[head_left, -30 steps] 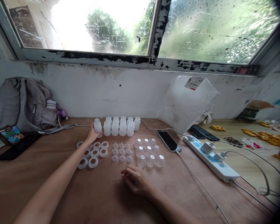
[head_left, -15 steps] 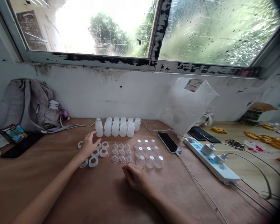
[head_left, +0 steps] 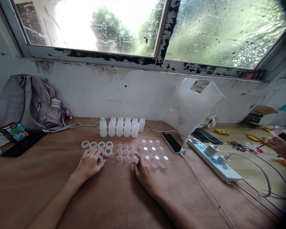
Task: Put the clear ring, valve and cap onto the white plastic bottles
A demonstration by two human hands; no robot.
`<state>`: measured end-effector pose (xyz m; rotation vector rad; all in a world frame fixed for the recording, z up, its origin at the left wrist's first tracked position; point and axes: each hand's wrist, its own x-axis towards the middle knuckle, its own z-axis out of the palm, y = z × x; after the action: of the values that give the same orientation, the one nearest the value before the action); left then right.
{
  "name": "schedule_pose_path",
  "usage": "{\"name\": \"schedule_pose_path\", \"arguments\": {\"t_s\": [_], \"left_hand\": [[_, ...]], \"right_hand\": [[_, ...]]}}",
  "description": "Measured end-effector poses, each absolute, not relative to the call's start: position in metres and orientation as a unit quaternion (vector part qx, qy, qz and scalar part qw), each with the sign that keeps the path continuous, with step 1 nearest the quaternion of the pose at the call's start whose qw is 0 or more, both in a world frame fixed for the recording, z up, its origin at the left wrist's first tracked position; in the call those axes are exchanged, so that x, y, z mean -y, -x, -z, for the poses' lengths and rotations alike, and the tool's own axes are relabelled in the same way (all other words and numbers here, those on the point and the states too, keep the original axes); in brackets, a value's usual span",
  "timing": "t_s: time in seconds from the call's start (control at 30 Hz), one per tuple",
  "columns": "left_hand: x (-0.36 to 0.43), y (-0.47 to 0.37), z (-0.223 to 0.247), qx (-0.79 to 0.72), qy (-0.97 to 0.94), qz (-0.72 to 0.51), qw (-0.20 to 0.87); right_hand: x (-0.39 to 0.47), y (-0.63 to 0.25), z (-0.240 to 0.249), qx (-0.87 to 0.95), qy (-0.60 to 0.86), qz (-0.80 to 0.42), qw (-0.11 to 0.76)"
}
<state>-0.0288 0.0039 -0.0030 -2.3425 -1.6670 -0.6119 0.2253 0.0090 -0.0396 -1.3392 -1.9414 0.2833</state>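
Observation:
My left hand [head_left: 89, 163] rests over the front of a group of white plastic collar rings [head_left: 108, 152], fingers and thumb curled round one ring [head_left: 99, 160]. Part of that group is hidden beneath it. My right hand [head_left: 144, 171] has thumb and index finger at the two sides of a clear silicone bottle nipple [head_left: 133, 159], at the front right corner of the nipple rows [head_left: 126, 152]. Beside it on the right stand clear domed caps [head_left: 154, 163] with white dots on top. Frosted baby bottles [head_left: 119, 128] stand upright in rows behind.
A phone [head_left: 173, 143] on a cable and a white power strip [head_left: 214, 160] lie to the right. A plastic bag [head_left: 193, 105] leans on the wall. A grey backpack [head_left: 26, 101] sits at left. Another person's hand [head_left: 282, 144] is at far right, near yellow parts [head_left: 255, 138].
My left hand has come down and nearer, curling round a front ring. My right hand has moved forward to the corner nipple. Another person's hand has appeared at right; the view has shifted slightly.

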Motion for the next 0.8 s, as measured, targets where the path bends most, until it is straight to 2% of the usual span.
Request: {"name": "schedule_pose_path", "arguments": {"t_s": [0.17, 0.3, 0.43, 0.6, 0.8], "left_hand": [[-0.002, 0.029, 0.005, 0.563, 0.799, 0.191, 0.088], [0.005, 0.022, -0.002, 0.539, 0.822, 0.179, 0.035], [0.012, 0.011, -0.006, 0.495, 0.85, 0.182, -0.02], [0.015, 0.001, -0.001, 0.482, 0.854, 0.196, -0.032], [0.013, -0.001, 0.007, 0.476, 0.845, 0.233, -0.069]], "right_hand": [[-0.012, -0.224, 0.042, 0.75, 0.545, -0.094, 0.362], [-0.014, -0.225, 0.041, 0.752, 0.553, -0.103, 0.343], [-0.01, -0.225, 0.037, 0.761, 0.531, -0.102, 0.359], [0.0, -0.223, 0.028, 0.783, 0.485, -0.091, 0.38], [0.004, -0.22, 0.025, 0.829, 0.44, -0.116, 0.325]]}}
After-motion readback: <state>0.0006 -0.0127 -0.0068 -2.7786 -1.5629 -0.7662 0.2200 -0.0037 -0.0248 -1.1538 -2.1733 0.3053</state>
